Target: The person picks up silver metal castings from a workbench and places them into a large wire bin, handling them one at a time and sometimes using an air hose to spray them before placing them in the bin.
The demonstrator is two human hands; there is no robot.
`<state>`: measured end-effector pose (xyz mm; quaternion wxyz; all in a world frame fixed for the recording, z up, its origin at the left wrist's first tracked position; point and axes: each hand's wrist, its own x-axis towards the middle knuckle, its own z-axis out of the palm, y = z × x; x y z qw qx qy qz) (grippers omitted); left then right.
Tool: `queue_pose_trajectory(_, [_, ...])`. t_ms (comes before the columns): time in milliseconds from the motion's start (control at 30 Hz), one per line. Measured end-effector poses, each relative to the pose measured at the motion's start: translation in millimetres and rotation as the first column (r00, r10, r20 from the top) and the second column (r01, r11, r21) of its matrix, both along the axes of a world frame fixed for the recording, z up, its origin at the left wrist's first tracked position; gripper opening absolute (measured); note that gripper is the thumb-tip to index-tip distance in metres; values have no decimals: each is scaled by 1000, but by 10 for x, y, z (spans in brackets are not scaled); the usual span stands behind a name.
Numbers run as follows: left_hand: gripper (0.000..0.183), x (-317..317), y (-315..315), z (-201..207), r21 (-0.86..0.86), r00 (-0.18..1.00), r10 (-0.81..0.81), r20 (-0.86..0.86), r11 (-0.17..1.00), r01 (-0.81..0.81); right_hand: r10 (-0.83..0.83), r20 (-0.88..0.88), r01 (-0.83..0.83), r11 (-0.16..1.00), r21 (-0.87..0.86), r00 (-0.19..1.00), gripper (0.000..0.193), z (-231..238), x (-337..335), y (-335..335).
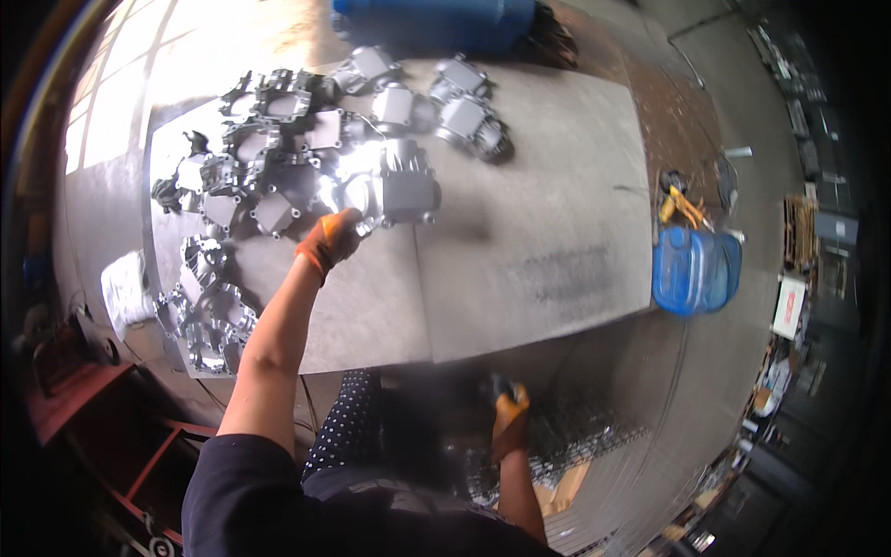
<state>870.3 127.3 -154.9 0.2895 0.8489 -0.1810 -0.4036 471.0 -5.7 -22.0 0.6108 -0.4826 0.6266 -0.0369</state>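
Note:
My left hand [329,243], in an orange work glove, grips the edge of a silvery cast metal housing [408,190]. That housing has a boxy flat-faced part and a rounded, shiny end, and is held out over the metal-topped table [529,223]. Lower down, past the table's front edge, my right hand [510,422] in an orange and yellow glove is closed round a small dark object [501,384] whose kind is too blurred to tell. Similar metal castings [277,212] crowd the left side of the table, and several more [464,111] lie along its back.
A blue plastic jerrycan [694,271] stands by the table's right edge, with yellow-handled tools [684,208] behind it. Beyond the table's back lies a large blue cylinder [436,23]. A wire basket [575,441] sits below my right hand; a red metal frame [93,408] is at lower left.

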Motion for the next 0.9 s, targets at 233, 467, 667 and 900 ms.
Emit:
queue_pose_trajectory(233, [44,-1262,-305,726,-267,805,-485,341,771,578,-72,484,42,996,74,872,58,-187,95,-556])
queue_pose_trajectory(467, [33,-2782,-1195,1402,-218,800,38,-599,954,-208,-573,657,127,793,596,489,56,-188,-1049,-482])
queue_pose_trajectory(667, [36,-4160,-1330,1308,-337,719,-60,-693,908,-249,-126,510,312,902,-297,851,48,434,-2156,-32])
queue_pose_trajectory(900, [62,-5126,-1187,941,-345,482,-874,62,434,832,-584,720,822,569,34,374,43,660,-3090,428])
